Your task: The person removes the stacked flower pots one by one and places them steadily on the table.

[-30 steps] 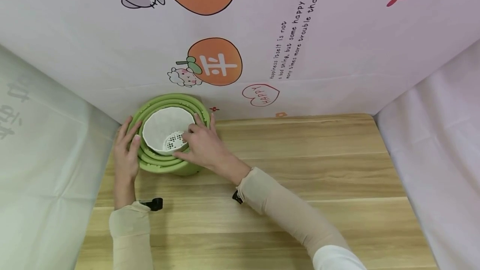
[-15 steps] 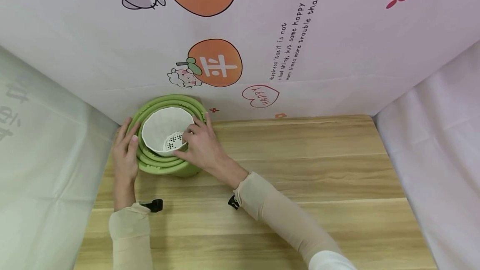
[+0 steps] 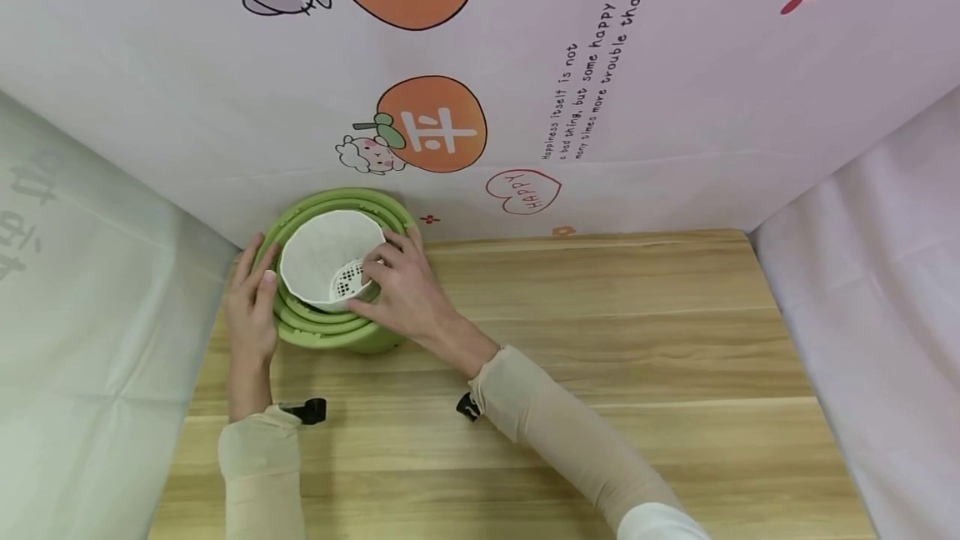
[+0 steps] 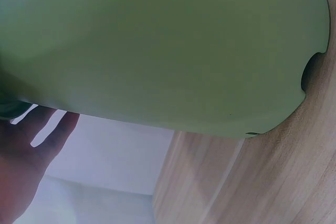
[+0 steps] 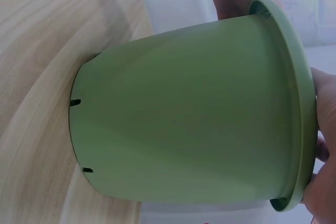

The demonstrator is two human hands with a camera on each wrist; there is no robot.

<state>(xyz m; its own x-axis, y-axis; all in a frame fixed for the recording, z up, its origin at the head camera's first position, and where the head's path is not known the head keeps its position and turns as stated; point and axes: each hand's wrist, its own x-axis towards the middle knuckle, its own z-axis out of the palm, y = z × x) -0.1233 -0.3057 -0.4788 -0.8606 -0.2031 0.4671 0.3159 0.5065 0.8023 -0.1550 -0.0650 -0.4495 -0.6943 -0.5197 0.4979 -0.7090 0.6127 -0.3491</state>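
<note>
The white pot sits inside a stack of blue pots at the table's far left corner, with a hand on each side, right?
Not quite: the head view shows the outer pots are green, not blue. The white pot does sit inside them, left hand and right hand either side.

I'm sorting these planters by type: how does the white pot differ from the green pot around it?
The white pot is smaller and sits nested inside the green pot. The white pot is tilted; the green pot stands on the table. The right hand grips the white pot; the left hand steadies the green one.
</note>
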